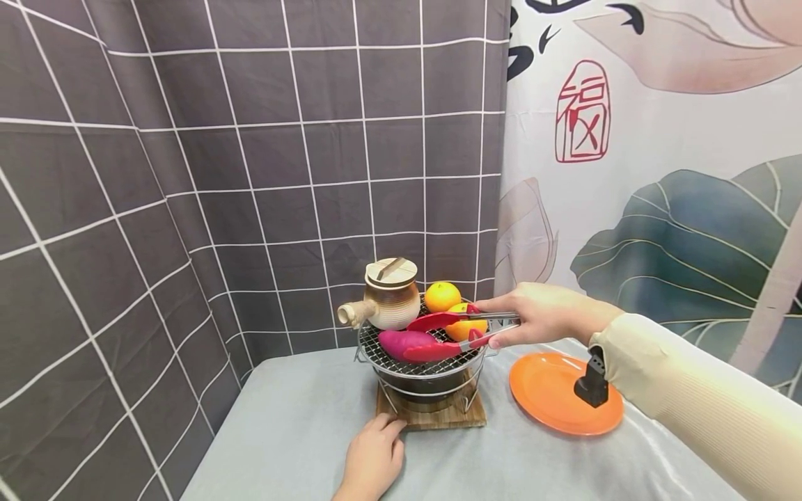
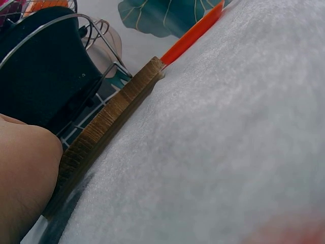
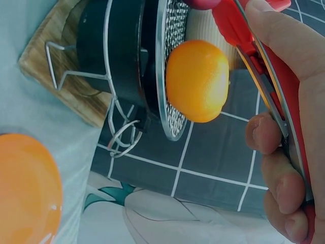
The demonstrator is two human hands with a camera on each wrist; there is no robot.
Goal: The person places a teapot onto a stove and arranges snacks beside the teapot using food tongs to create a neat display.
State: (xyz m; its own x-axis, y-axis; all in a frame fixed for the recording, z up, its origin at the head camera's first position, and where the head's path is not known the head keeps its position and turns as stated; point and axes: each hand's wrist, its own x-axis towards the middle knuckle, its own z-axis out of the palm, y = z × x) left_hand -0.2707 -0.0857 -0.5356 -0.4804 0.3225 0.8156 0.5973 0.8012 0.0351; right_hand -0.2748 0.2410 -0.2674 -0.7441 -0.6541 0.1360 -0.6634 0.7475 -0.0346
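Note:
My right hand (image 1: 544, 316) grips a pair of red-tipped metal tongs (image 1: 435, 351) over a round grill (image 1: 421, 376). The tong heads lie on either side of a purple sweet potato (image 1: 396, 342), which sits on the mesh; whether they press it I cannot tell. Beside the tongs are yellow-orange fruits, one orange at the back (image 1: 443, 296) and others partly hidden behind the tongs; one fruit (image 3: 198, 81) shows whole in the right wrist view. Fingers of my left hand (image 1: 374, 454) rest on the front left edge of the wooden board (image 1: 441, 419) under the grill.
A clay pot (image 1: 393, 306) with a wooden lid and a side handle stands on the grill's back left. An orange plate (image 1: 539, 390) lies on the grey cloth to the right, below my right forearm. Tiled-pattern curtain (image 1: 326, 160) hangs behind.

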